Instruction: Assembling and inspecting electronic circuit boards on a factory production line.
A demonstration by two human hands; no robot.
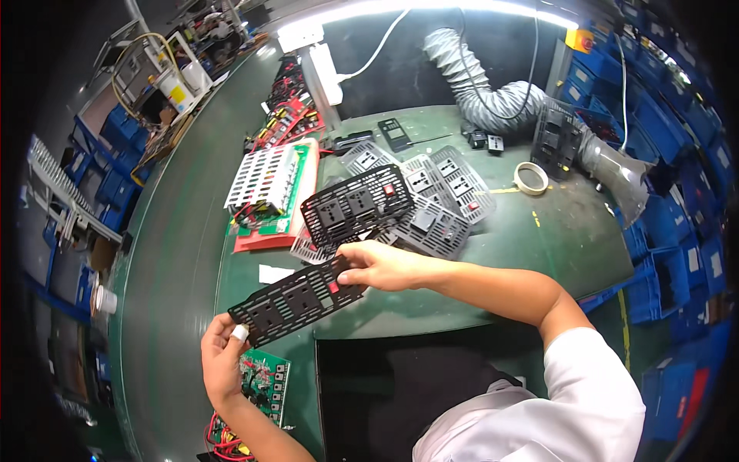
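Note:
Between my two hands is a black slotted socket panel with a red switch near its right end. My left hand grips its left end, the thumb wrapped in something white. At the other end my right hand pinches the panel near the switch. Just beyond lies another black socket panel, also with a red switch, on top of a pile of grey slotted socket panels. Below my left hand, partly hidden by the forearm, is a green circuit board with red wires.
Left of the pile, a white perforated metal cover and green board rest on a red sheet. A tape roll lies on the green table. Behind it bends a grey flexible duct. Blue bins line the right side.

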